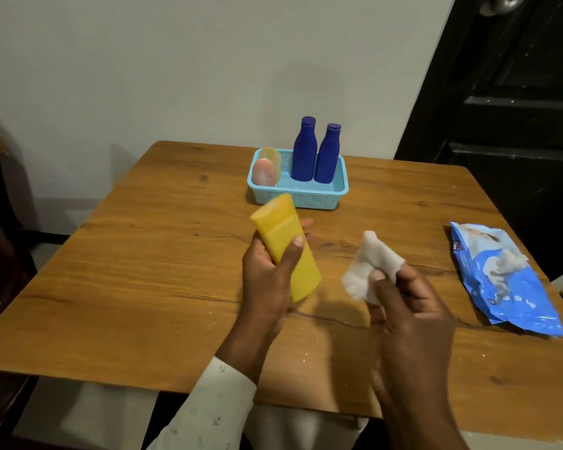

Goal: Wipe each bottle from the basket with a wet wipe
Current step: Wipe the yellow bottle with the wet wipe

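My left hand [267, 274] grips a yellow tube-shaped bottle [281, 235] above the middle of the wooden table [143, 287], tilted with its flat end toward the basket. My right hand [410, 306] pinches a crumpled white wet wipe [368, 264] a short way to the right of the bottle, not touching it. The light blue basket [306, 196] stands at the back of the table. It holds two upright dark blue bottles [303, 151] [328, 155] on its right side, and a pink bottle [263, 172] with a pale yellow one [271, 155] behind it on its left.
A blue wet-wipe pack [504, 284] lies open near the table's right edge with a wipe poking out. A dark door [501, 92] stands at the right, a pale wall behind the table. White specks dot the tabletop near me.
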